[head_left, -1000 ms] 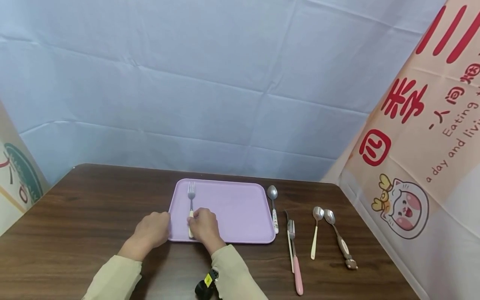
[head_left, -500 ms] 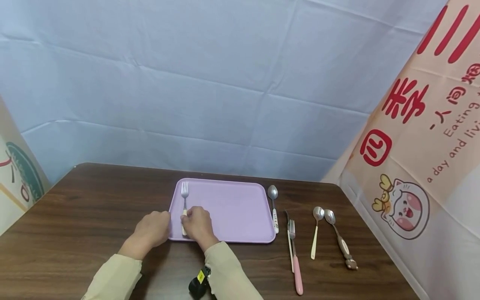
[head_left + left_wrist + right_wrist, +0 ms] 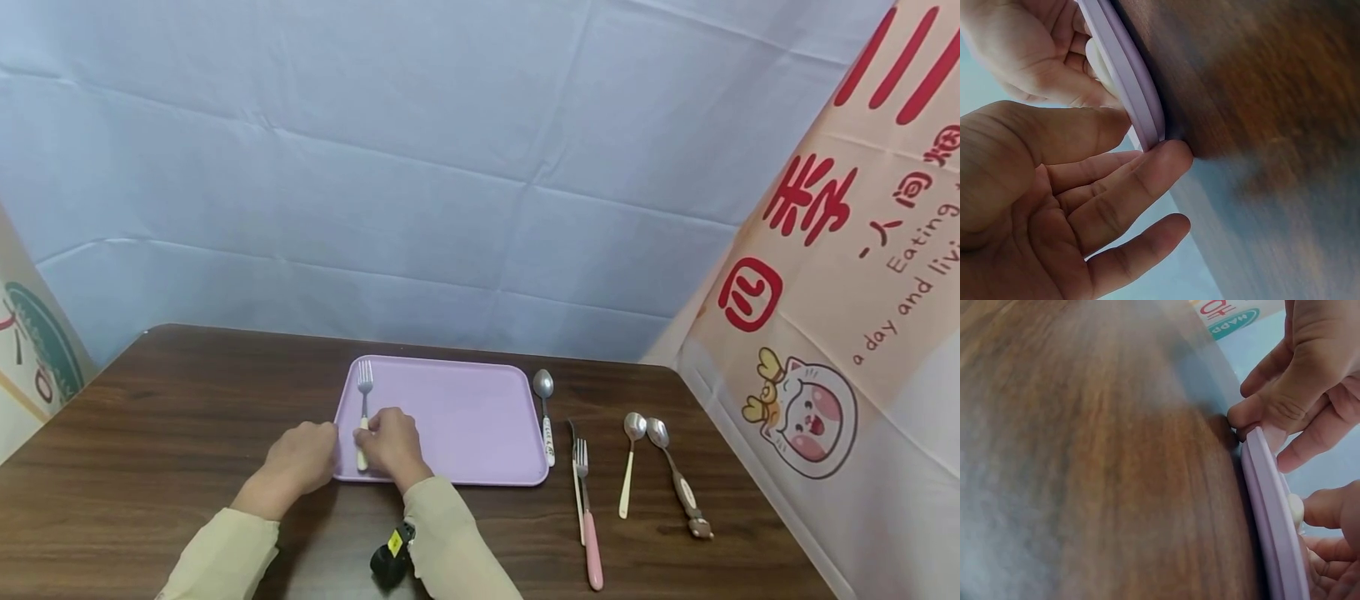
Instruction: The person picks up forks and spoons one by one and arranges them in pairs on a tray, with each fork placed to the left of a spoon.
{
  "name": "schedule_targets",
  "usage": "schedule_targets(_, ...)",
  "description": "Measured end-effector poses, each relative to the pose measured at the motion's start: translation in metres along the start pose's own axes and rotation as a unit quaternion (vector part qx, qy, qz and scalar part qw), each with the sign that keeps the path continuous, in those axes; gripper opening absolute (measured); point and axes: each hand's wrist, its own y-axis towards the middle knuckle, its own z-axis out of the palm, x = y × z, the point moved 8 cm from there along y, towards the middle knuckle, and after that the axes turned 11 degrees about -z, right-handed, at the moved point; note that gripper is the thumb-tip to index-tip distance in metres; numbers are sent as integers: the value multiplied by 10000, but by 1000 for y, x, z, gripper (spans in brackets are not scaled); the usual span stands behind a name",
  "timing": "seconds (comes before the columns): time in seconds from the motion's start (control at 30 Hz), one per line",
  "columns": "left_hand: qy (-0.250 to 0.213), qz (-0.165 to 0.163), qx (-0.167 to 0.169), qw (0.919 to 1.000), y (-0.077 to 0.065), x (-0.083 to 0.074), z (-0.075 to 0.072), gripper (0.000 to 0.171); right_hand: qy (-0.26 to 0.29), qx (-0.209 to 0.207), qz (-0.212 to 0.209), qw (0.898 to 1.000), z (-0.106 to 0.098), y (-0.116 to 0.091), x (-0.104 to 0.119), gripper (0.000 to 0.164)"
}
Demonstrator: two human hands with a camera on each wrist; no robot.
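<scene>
A lilac tray (image 3: 457,425) lies on the dark wooden table. My left hand (image 3: 300,457) grips its near left corner; the left wrist view shows the thumb on the rim (image 3: 1129,69) and a finger against its underside. Along the tray's left side lies a fork (image 3: 365,379) with a cream handle, tines pointing away from me. My right hand (image 3: 393,443) pinches that handle between thumb and fingers. In the right wrist view the handle's rounded end (image 3: 1296,509) shows just over the rim, beside the right fingers.
Right of the tray lie a spoon (image 3: 547,417) with a patterned white handle, a knife (image 3: 579,500), a pink-handled fork (image 3: 592,542), a cream-handled spoon (image 3: 628,471) and a brown-handled spoon (image 3: 684,492). A pale blue cloth (image 3: 390,183) hangs behind the table.
My right hand has moved left with the fork, bringing it closer to the tray's left rim. The left hand stays at the tray's corner.
</scene>
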Motion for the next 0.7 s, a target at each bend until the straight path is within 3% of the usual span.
schedule_targets(0.4,35,37,53,10000,1,0,4,5,-188,41,593,9981,-2,-5,-6,21)
schedule_targets(0.7,52,-45,111,9999,1,2,4,4,-107,38,634,9979,-2,-6,-5,23)
